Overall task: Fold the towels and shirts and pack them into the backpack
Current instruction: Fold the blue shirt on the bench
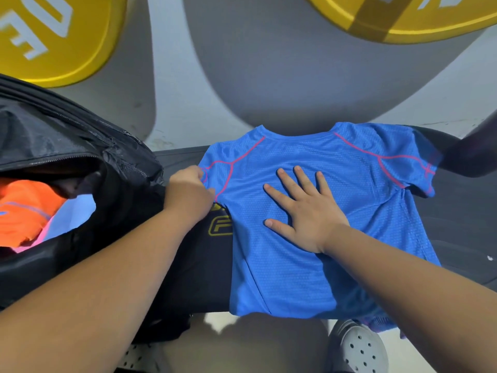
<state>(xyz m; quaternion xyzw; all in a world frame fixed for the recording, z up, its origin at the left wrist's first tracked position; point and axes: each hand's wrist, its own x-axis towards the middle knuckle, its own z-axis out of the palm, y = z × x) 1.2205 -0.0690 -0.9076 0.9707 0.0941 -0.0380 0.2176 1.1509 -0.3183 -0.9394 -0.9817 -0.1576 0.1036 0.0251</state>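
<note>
Black bench (457, 224), grey floor (269, 76): shirt (282, 278) under splayed right fingers (301, 181), sleeve (215, 162) between left fingers (200, 175).

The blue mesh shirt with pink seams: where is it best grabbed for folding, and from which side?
Pinch the blue mesh shirt at a sleeve edge, coming from the side. It lies flat, so only edges give a hold. The left hand pinches one sleeve; the right hand presses the middle.

Blue mesh short-sleeved shirt (295, 278) flat on black padded bench (462, 232), black zip backpack (67, 146) just left of shirt, orange folded garment (24, 211) in backpack, left hand (188, 192) at shirt's left sleeve, right hand (304, 214) on shirt ctr, yellow round weight plates (53, 36) far left & far right.
</note>
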